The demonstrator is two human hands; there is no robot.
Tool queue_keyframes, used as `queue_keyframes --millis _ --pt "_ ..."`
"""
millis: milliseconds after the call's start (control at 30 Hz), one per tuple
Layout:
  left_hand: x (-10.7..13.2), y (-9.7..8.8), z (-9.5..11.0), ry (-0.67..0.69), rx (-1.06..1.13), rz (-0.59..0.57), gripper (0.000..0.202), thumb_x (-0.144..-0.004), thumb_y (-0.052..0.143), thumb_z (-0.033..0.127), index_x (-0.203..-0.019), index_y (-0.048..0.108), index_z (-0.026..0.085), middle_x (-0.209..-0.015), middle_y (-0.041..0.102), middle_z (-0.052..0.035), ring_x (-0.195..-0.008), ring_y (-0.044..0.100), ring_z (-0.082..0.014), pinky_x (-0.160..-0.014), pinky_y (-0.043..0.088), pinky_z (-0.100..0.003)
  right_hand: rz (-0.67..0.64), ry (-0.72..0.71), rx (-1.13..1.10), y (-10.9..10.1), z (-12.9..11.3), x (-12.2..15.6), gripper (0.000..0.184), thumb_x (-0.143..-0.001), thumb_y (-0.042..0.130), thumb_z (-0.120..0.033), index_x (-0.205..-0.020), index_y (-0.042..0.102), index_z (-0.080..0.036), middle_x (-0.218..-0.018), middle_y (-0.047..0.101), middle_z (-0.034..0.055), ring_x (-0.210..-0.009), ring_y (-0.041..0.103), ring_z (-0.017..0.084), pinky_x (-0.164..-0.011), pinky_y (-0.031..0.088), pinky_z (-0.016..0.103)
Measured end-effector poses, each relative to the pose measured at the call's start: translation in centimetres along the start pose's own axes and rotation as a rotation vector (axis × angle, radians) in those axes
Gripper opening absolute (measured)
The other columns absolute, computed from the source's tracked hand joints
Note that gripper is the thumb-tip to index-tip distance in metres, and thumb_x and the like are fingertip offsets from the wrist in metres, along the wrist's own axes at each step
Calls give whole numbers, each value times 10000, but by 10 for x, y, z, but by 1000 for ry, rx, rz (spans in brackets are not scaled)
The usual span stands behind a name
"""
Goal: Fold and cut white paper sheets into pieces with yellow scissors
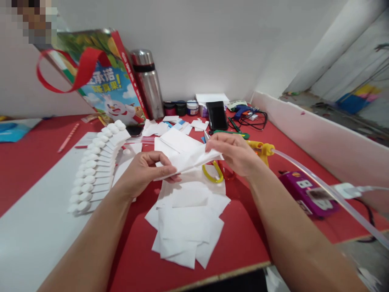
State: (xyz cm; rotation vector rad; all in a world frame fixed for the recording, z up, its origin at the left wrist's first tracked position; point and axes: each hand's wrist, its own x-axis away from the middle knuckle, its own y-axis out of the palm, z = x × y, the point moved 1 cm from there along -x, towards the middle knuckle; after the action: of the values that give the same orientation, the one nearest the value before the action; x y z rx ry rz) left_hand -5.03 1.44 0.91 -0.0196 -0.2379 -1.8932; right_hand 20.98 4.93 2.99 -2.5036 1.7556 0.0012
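Observation:
Both my hands hold one folded white paper sheet [182, 156] just above the red table [243, 227]. My left hand [144, 172] pinches its lower left edge, fingers curled over the paper. My right hand [235, 152] pinches its right corner between thumb and fingers. Under the sheet lies a loose pile of white paper squares [187, 227]. Yellow-handled scissors [214, 172] lie on the pile just below my right hand. To the left, a row of several white paper pieces with round white tips [94, 166] rests on a large white board [39, 231].
A yellow glue gun [263, 150] with a clear glue stick lies at the right, beside a purple device [306, 194]. At the back stand a steel flask [148, 83], a colourful gift bag [103, 77], small paint jars [180, 108] and a black phone [216, 115]. A white wall ledge [319, 134] bounds the right.

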Motion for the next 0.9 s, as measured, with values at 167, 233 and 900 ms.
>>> queue_keyframes --millis 167,233,900 --pt "2 -1 1 -59 -10 -141 405 -805 832 211 -1141 607 186 -868 799 -79 -781 796 -272 -689 653 -321 97 -38 16 3 4 -2 287 -698 832 -264 -942 696 -200 -923 674 9 -734 599 137 -655 525 277" --pt "5 -3 2 -93 -7 -207 671 -837 803 220 -1422 474 248 -963 790 -89 -831 794 -302 -712 658 -373 75 -19 -27 5 2 -1 370 -685 830 -241 -1021 680 -209 -1000 678 14 -728 625 139 -633 558 288" --pt "-3 -3 -2 74 -50 123 575 -820 799 289 -1363 656 162 -791 792 -70 -736 784 -251 -714 648 -352 142 300 1281 7 -5 3 278 -855 650 -401 -1010 622 -171 -903 709 122 -856 695 313 -677 477 366"
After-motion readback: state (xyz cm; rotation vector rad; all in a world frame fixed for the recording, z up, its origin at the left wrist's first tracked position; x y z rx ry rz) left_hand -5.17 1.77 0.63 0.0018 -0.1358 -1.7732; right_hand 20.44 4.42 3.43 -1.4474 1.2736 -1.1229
